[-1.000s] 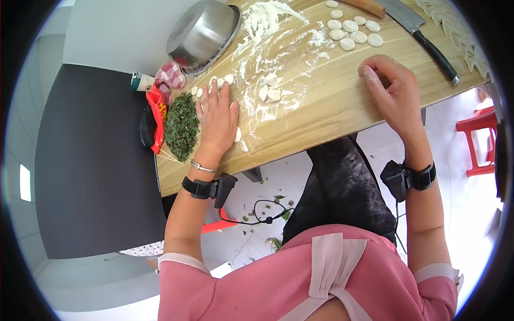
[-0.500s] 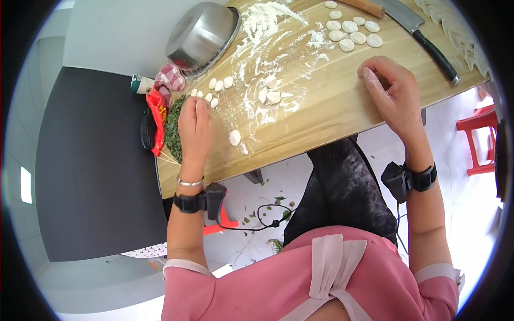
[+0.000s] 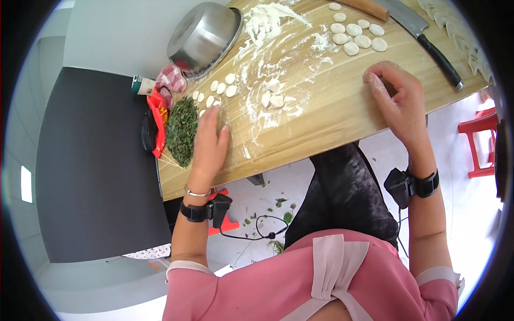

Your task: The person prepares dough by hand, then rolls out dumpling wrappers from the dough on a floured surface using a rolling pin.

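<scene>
My left hand [image 3: 210, 144] is open over the near left part of the wooden table, thumb apart from the fingers and nothing held. Its fingertips reach a group of small dough pieces [image 3: 221, 88], beside a heap of chopped greens [image 3: 182, 131]. My right hand [image 3: 399, 99] rests near the table's front edge on the right, fingers curled and thumb tip against the index finger. No object shows in it. Beyond it lie several flattened dough pieces [image 3: 362, 41]. Between my hands, a few dough pieces [image 3: 276, 101] sit in scattered flour [image 3: 270, 21].
A steel bowl [image 3: 201, 37] leans tilted at the back left, near a checked cloth [image 3: 171, 78] and a red bag [image 3: 157, 115]. At the far right are a rolling pin [image 3: 367, 8], a cleaver [image 3: 436, 53] and a row of dumplings [image 3: 455, 35]. A red stool [image 3: 479, 140] stands beyond.
My left hand has moved right and toward me, off the greens, and its fingers have spread. The lone dough piece beside it no longer shows there; the left group shows more pieces.
</scene>
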The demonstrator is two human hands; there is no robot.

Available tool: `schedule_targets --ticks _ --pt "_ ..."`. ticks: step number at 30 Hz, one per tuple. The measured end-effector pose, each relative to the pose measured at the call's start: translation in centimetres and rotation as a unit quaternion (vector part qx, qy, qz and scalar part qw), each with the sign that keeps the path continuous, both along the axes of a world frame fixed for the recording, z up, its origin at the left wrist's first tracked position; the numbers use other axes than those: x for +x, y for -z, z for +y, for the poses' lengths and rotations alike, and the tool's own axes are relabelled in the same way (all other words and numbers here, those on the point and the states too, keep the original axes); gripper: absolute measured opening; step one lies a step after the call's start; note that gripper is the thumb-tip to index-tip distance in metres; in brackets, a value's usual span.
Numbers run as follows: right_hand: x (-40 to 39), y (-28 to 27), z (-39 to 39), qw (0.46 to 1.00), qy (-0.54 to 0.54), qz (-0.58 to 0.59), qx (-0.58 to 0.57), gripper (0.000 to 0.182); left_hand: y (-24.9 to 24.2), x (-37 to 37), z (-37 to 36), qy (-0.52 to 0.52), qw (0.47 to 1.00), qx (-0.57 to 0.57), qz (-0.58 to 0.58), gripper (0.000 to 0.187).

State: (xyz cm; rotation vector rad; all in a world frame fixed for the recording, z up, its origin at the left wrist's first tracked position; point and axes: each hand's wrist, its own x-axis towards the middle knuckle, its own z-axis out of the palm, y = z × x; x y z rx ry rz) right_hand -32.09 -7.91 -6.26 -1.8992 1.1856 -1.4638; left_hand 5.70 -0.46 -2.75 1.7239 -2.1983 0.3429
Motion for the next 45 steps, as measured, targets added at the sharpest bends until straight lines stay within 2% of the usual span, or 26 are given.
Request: schedule_targets --ticks 2,4,5,7,9,11,16,17,18,19,21,22,26,28,32,34,38,45 --pt "0.0 0.0 0.1 1.0 -0.004 0.006 -0.008 0.013 -1.4 1.7 -0.5 0.002 1.0 -0.02 -0.015 0.028" --pt "-0.1 0.3 0.1 1.0 -0.008 0.001 -0.006 0.013 -4.0 3.6 0.1 -0.131 0.985 0.062 0.096 0.03" --pt "0.0 0.4 -0.1 1.0 -0.01 -0.006 -0.009 0.013 -4.2 4.9 0.6 -0.137 0.984 0.062 0.096 0.03" --pt "0.1 0.5 -0.1 1.0 -0.015 -0.016 0.0 0.013 -4.3 6.3 1.4 -0.128 0.972 0.136 0.141 0.031" --pt "0.2 0.6 -0.1 1.0 -0.013 -0.025 0.009 0.013 -3.5 5.8 2.6 -0.109 0.976 0.137 0.13 0.032" --pt "0.1 0.6 -0.1 1.0 -0.001 -0.01 -0.014 0.014 -3.2 4.9 3.2 -0.121 0.967 0.198 0.101 0.031" --pt "0.1 0.6 0.0 1.0 0.007 -0.012 -0.003 0.014 -1.3 2.7 2.8 -0.151 0.963 0.183 0.127 0.031" --pt "0.1 0.5 0.0 1.0 0.006 -0.009 0.001 0.014 -0.8 1.9 2.5 -0.131 0.939 0.164 0.274 0.026" --pt "0.0 0.5 0.0 1.0 0.007 -0.008 0.0 0.014 -0.4 0.9 2.2 -0.109 0.892 0.142 0.415 0.022" --pt "0.0 0.5 0.0 1.0 0.005 -0.007 0.002 0.014 -0.7 -0.9 1.6 -0.107 0.892 0.142 0.415 0.022" --pt "0.2 0.5 0.0 1.0 0.002 -0.005 0.003 0.014 -1.8 -4.5 0.2 -0.039 0.833 0.165 0.527 0.018" --pt "0.2 0.4 0.1 1.0 0.004 -0.007 0.001 0.014 -1.4 -4.8 -0.6 -0.044 0.856 0.165 0.487 0.02" --pt "0.1 0.3 0.1 1.0 0.007 -0.001 -0.004 0.013 -0.3 -4.3 -2.8 -0.054 0.843 0.251 0.472 0.024" --pt "0.0 0.1 0.1 1.0 0.004 -0.007 -0.007 0.013 -0.6 -3.6 -2.9 -0.043 0.953 0.18 0.238 0.028" --pt "0.1 0.3 0.1 1.0 -0.007 -0.023 -0.009 0.013 -0.4 -2.8 -2.2 -0.057 0.943 0.155 0.29 0.035" --pt "0.1 0.5 0.0 1.0 -0.009 -0.025 -0.013 0.013 -1.6 -4.6 -1.8 -0.013 0.964 0.159 0.215 0.036" --pt "0.0 0.2 0.1 1.0 0.0 -0.012 -0.005 0.013 -1.0 -4.8 -2.3 -0.009 0.967 0.162 0.199 0.037" --pt "0.1 0.2 0.1 1.0 0.002 -0.015 -0.012 0.012 -1.1 -5.4 -2.0 -0.033 0.977 0.126 0.171 0.025"
